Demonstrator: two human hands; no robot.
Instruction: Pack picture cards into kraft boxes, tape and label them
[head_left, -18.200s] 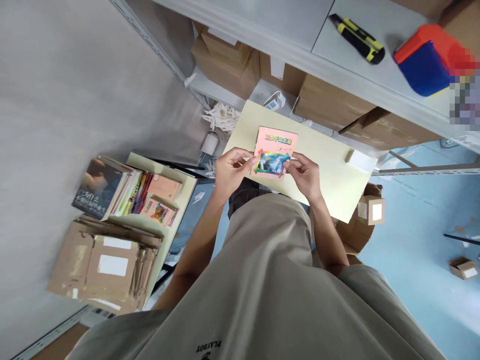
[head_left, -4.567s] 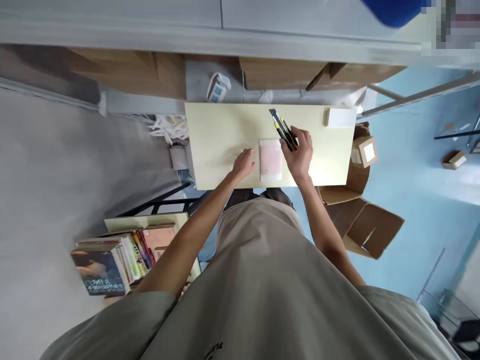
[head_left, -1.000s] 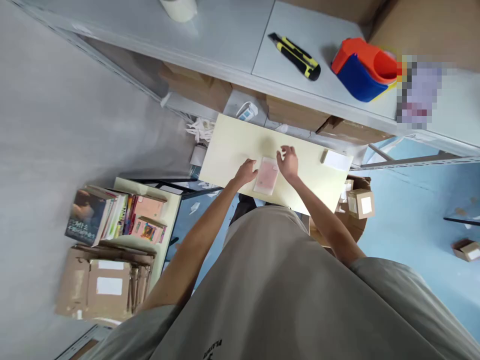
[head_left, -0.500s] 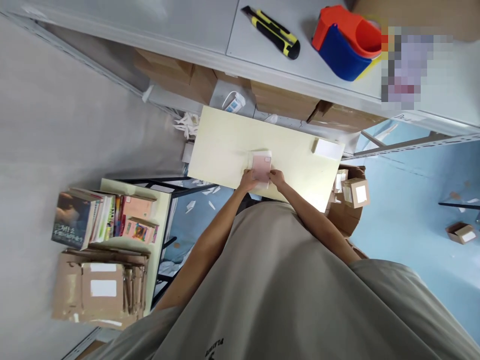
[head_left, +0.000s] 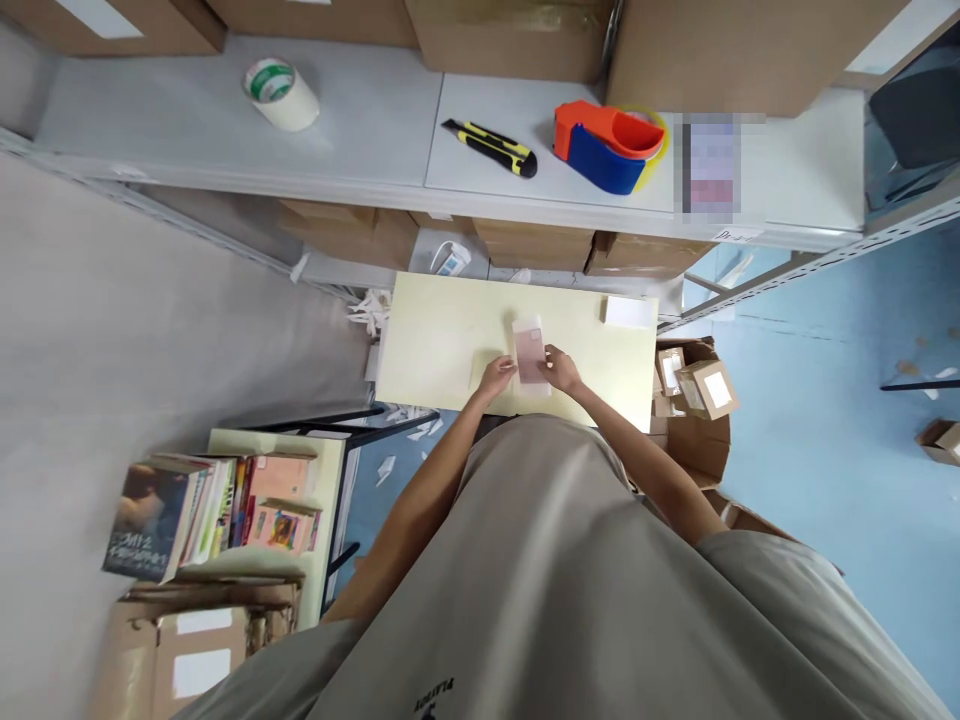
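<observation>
Pink book [head_left: 530, 348] is pinched in right hand [head_left: 561, 370], grip of left hand [head_left: 496, 377] unclear, carton [head_left: 697, 455] holding boxes [head_left: 706, 391]

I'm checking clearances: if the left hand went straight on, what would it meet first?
The left hand would likely meet the pink book first; whether they touch is unclear.

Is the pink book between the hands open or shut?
Shut: the book shows a single pink cover facing up, no spread pages, with the right hand at its edge.
</observation>
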